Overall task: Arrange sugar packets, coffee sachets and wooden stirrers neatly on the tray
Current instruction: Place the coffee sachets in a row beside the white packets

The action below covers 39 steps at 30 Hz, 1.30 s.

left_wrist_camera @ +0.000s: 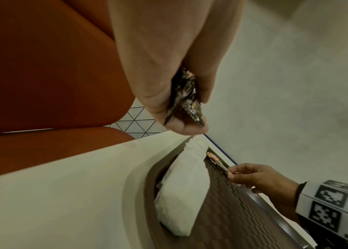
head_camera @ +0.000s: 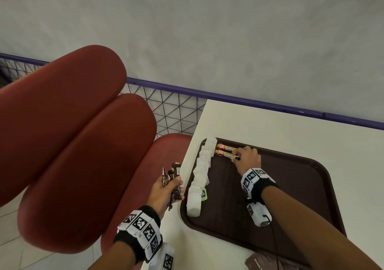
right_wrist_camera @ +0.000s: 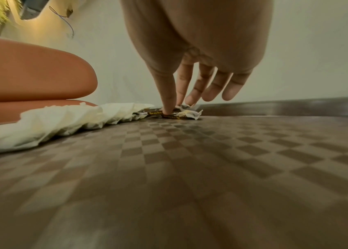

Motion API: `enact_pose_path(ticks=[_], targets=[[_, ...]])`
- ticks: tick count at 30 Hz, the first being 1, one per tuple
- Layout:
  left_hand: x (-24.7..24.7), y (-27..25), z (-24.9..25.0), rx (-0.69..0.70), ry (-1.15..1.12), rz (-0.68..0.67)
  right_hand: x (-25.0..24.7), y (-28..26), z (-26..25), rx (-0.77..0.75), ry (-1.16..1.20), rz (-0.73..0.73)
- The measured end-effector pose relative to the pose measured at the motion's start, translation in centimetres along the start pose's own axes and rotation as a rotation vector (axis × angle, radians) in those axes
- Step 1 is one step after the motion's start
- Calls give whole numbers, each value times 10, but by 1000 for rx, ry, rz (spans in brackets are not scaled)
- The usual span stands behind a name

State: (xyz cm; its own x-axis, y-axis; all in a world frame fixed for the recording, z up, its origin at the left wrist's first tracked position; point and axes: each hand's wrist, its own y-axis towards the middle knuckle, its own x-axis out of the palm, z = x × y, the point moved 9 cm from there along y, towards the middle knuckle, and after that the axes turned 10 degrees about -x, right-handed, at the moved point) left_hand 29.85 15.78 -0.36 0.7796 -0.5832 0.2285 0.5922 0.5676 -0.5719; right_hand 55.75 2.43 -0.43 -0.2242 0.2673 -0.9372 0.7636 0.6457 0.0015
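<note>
A dark brown tray (head_camera: 291,186) lies on the cream table (head_camera: 270,128). Along its left edge runs a row of white sugar packets (head_camera: 200,176), also seen in the left wrist view (left_wrist_camera: 185,185). Two orange-and-gold coffee sachets (head_camera: 225,150) lie side by side at the tray's far left corner. My right hand (head_camera: 241,155) reaches down to their right ends, and its thumb and forefinger pinch the nearer sachet (right_wrist_camera: 175,115). My left hand (head_camera: 166,190) hangs off the table's left side and grips several dark coffee sachets (head_camera: 173,178), fanned upward.
A red padded seat (head_camera: 72,145) stands left of the table, under my left hand. A purple rail (head_camera: 228,97) with wire mesh runs behind. A green tag (head_camera: 204,194) lies by the sugar row. A dark brown packet (head_camera: 259,263) sits at the table's near edge.
</note>
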Motion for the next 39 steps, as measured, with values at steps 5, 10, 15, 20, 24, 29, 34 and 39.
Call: enact_pose_path(ticks=[5,10,15,20,24,29,34,39], targets=[[1,0,1,5,26,-8,2,1,3,4,-53,-16],[5,0,-4,-20,29,-36,6,4,0,3,-60,-44],[13,-1,-5,-41,13,-71,1,4,-1,5,-46,-22],[19,-2,-10,-59,16,-88,-7,-10,-17,-44,132,51],[27,-3,-12,-57,19,-91,-6,-36,-53,-224,419,8],[43,-9,-14,-41,37,-148,4,-87,-101,-307,749,-329],[54,-15,-20,-53,65,-156,24,-116,-109,-239,825,-452],[65,-23,-17,-59,54,-222,17,-115,-98,-111,957,-357]])
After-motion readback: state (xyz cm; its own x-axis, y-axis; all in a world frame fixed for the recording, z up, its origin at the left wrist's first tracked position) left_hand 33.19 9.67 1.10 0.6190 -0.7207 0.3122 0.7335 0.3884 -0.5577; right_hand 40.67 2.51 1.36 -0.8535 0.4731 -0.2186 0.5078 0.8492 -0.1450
